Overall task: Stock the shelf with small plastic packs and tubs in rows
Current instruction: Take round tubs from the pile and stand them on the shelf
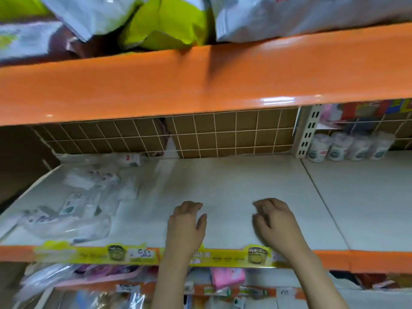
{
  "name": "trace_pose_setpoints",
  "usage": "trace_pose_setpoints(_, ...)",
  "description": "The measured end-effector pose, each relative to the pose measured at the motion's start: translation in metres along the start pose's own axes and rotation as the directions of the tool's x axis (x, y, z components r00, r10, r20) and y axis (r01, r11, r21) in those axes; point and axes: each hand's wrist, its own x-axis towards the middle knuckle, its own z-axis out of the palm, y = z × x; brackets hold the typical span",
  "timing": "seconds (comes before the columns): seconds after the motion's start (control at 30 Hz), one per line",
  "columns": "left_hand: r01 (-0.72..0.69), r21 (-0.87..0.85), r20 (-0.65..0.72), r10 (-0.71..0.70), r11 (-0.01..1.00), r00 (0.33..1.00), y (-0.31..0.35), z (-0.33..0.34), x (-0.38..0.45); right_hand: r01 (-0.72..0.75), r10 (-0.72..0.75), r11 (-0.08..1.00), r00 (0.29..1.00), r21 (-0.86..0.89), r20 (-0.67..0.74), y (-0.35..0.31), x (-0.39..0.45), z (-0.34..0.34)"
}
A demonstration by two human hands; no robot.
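Both hands, left hand [187, 221] and right hand [275, 219], hover over the shelf [223, 186], fingers loosely curled, holding nothing. Take packs [73, 208] left of the hands; align rows squarely.

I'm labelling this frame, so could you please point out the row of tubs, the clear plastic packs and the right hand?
row of tubs [347, 148]: head view, side of a middle tub.
clear plastic packs [71, 210]: head view, middle of the pile.
right hand [275, 221]: head view, back of hand.

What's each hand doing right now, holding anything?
Left hand: open, fingers loosely curled over the white shelf, holding nothing.
Right hand: open, fingers loosely curled, holding nothing.
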Motion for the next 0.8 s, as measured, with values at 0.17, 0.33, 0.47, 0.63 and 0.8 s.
trace_pose_setpoints(0.17,0.000,0.000,0.037,0.000,1.000,0.999,-0.004,0.004,-0.006,-0.029,0.028,0.999,0.999,-0.028,-0.024,0.004,-0.001,-0.002)
trace_pose_setpoints(0.33,0.006,0.042,-0.012,-0.005,0.999,1.000,-0.008,0.002,-0.003,-0.018,0.018,0.999,1.000,-0.034,-0.004,-0.003,0.007,0.003)
trace_pose_setpoints(0.47,-0.011,0.059,-0.100,0.016,0.998,0.995,-0.009,-0.002,0.002,-0.006,0.006,1.000,1.000,-0.008,-0.010,-0.016,0.018,0.011)
trace_pose_setpoints(0.63,-0.040,0.094,-0.219,0.060,0.995,0.974,-0.026,-0.022,0.009,0.012,-0.012,1.000,1.000,0.017,0.010,-0.039,0.027,0.027)
trace_pose_setpoints(0.8,-0.028,0.056,-0.325,0.045,0.998,0.945,-0.076,-0.059,0.023,-0.013,0.014,0.999,1.000,0.042,-0.019,-0.090,0.035,0.053)
